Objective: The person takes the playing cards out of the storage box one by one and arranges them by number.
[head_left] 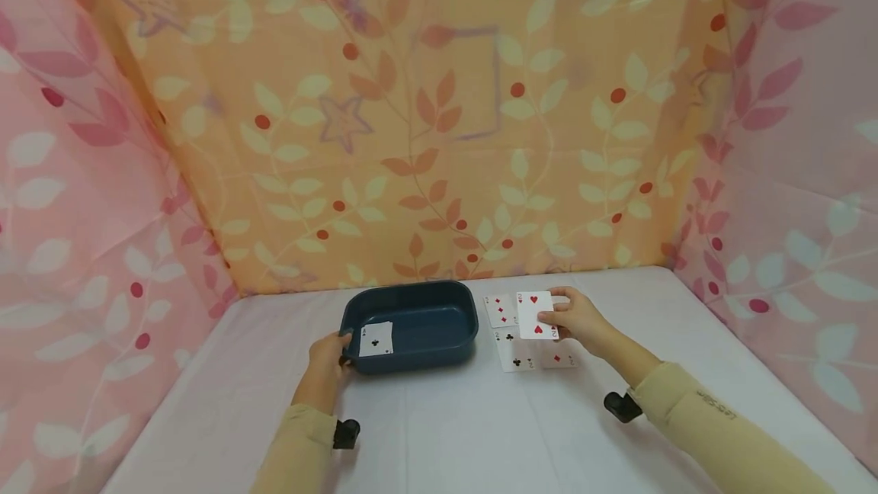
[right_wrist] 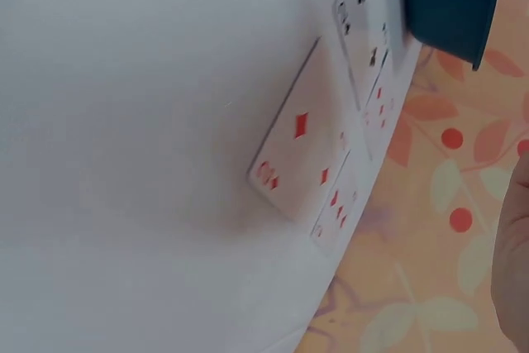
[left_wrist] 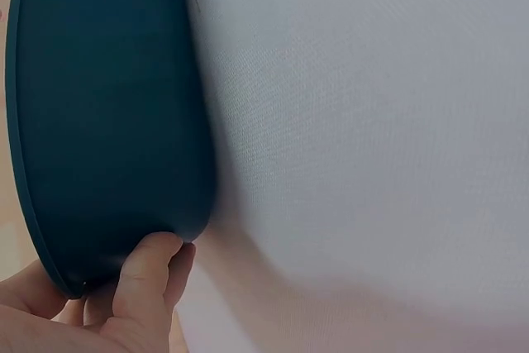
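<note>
At the left end of a dark blue rectangular basin (head_left: 411, 360), my left hand (head_left: 327, 357) grips the rim. The left wrist view shows its thumb (left_wrist: 149, 274) against the basin's outer wall. Inside the basin lies a white playing card (head_left: 376, 339) with a black club. My right hand (head_left: 576, 317) pinches a two of hearts (head_left: 528, 309) by its right edge, face showing, over other face-up cards. Beneath it are a two of clubs (head_left: 507, 349), a two of diamonds (head_left: 559, 358) and a three of diamonds (head_left: 498, 311). The held card is out of the right wrist view.
The cards lie on a white-covered table (head_left: 446, 433), just right of the basin. Behind it hangs a yellow leaf-patterned cloth (head_left: 425, 197), with pink patterned cloths at both sides. Another red-suited card (right_wrist: 337, 204) shows behind the two of diamonds in the right wrist view.
</note>
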`<state>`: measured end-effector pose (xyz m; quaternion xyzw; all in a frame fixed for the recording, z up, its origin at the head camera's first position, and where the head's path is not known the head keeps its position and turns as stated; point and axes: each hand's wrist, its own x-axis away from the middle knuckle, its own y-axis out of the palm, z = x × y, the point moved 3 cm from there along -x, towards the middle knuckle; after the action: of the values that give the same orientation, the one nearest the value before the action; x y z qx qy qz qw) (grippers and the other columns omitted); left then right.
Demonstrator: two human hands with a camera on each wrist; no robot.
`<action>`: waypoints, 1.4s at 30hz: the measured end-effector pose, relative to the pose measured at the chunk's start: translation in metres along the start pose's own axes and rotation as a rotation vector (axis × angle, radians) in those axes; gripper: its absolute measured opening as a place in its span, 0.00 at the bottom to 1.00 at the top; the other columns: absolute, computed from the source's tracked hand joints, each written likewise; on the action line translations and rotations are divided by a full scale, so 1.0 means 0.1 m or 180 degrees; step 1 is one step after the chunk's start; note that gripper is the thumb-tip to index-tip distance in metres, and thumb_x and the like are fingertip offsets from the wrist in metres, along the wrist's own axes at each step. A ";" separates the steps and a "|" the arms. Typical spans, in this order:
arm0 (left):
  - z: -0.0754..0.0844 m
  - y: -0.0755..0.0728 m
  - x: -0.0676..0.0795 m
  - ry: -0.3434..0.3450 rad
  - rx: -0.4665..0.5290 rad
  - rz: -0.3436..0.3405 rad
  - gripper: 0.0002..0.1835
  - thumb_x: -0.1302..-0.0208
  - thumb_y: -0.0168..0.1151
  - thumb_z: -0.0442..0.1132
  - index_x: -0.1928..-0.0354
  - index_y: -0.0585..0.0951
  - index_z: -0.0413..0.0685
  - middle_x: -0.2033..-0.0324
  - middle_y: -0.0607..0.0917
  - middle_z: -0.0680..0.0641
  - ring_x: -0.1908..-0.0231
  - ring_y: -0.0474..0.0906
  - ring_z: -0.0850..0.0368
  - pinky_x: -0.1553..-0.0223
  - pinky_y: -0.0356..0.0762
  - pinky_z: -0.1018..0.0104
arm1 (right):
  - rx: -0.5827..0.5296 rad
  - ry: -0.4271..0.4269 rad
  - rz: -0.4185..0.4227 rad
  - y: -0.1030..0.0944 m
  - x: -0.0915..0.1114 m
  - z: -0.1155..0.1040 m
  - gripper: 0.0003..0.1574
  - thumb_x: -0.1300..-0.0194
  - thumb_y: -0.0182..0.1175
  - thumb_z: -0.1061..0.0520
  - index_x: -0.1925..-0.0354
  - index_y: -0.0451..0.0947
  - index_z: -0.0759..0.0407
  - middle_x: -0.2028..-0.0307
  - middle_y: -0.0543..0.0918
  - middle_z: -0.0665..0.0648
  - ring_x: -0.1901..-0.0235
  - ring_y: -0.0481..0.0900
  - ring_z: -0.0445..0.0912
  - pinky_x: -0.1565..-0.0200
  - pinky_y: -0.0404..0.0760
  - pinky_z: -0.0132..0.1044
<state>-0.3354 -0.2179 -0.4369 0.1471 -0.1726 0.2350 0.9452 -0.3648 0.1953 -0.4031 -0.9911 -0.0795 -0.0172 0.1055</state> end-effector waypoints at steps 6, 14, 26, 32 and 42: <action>-0.01 -0.02 -0.01 -0.0049 0.0001 0.0078 0.26 0.27 0.47 0.29 0.30 0.61 0.31 0.33 0.66 0.34 0.39 0.65 0.47 0.36 0.65 0.57 | 0.0018 0.0071 0.0036 -0.14 0.06 0.12 0.42 0.35 0.63 0.63 0.33 0.51 0.72 0.50 0.79 0.72 0.68 0.83 0.47 0.66 0.83 0.37; -0.01 -0.01 -0.03 -0.0071 -0.0069 0.0054 0.26 0.26 0.46 0.30 0.29 0.60 0.31 0.33 0.65 0.33 0.38 0.64 0.47 0.35 0.64 0.55 | 0.0211 0.0223 0.0131 -0.44 0.17 0.28 0.44 0.35 0.64 0.60 0.31 0.51 0.71 0.50 0.79 0.70 0.68 0.82 0.46 0.66 0.82 0.37; -0.01 -0.01 -0.04 -0.0043 -0.0137 0.0052 0.25 0.26 0.45 0.31 0.29 0.60 0.31 0.33 0.65 0.32 0.38 0.65 0.45 0.35 0.64 0.53 | 0.0445 0.0447 0.0346 -0.71 0.25 0.45 0.42 0.34 0.61 0.63 0.31 0.51 0.72 0.52 0.76 0.71 0.70 0.79 0.43 0.67 0.82 0.35; -0.05 -0.04 -0.13 -0.0042 -0.0161 0.0049 0.26 0.26 0.49 0.32 0.30 0.61 0.32 0.34 0.67 0.33 0.40 0.67 0.47 0.39 0.70 0.55 | 0.0757 0.0488 0.0567 -0.76 0.20 0.56 0.39 0.37 0.61 0.67 0.34 0.54 0.75 0.51 0.73 0.78 0.69 0.78 0.43 0.68 0.80 0.34; 0.00 -0.01 0.00 -0.0011 -0.0168 0.0034 0.26 0.26 0.45 0.31 0.29 0.58 0.32 0.32 0.63 0.33 0.37 0.63 0.45 0.35 0.63 0.53 | 0.1460 0.0518 0.0622 -0.84 0.09 0.67 0.33 0.41 0.63 0.66 0.42 0.62 0.78 0.54 0.70 0.76 0.72 0.73 0.48 0.76 0.74 0.33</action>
<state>-0.3346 -0.2188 -0.4373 0.1217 -0.1812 0.2351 0.9472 -0.3687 0.2920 -0.4512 -0.9396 0.0236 -0.0681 0.3346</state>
